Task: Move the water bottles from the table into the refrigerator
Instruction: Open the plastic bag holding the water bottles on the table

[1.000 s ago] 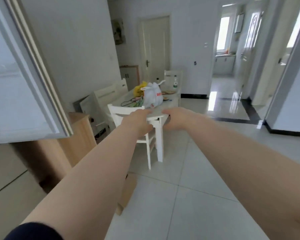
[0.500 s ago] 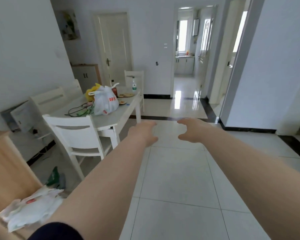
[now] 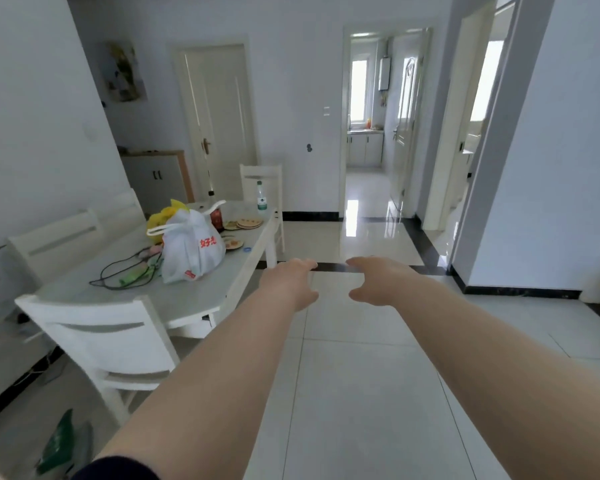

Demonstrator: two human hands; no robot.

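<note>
Several things lay on the tabletop [image 3: 187, 299] at the left. Farthest left was a tangle of dark cable [image 3: 118, 275], then a white carrier bag [image 3: 187, 254] with a yellow bag [image 3: 163, 218] behind it. The white bag bore red characters, of which "好子" could be read before a fold cut the rest off. A small red mark near its bottom was too blurred to read. Just behind stood a dark bottle [image 3: 216, 216] with a red label, illegible. At the far end of the tabletop stood the one water bottle [image 3: 262, 199] I could make out, upright and clear, with a green cap and a green label whose print was too small to read. To its right, over the floor and well short of the bottle, the left hand [image 3: 290, 284] and then the right hand [image 3: 378, 280] reached forward, both empty, fingers loosely bent. The refrigerator was out of view. This looked like the approach for a pickup: the next move called for walking along the tabletop's edge and closing one hand round the bottle's body without knocking it over.
</note>
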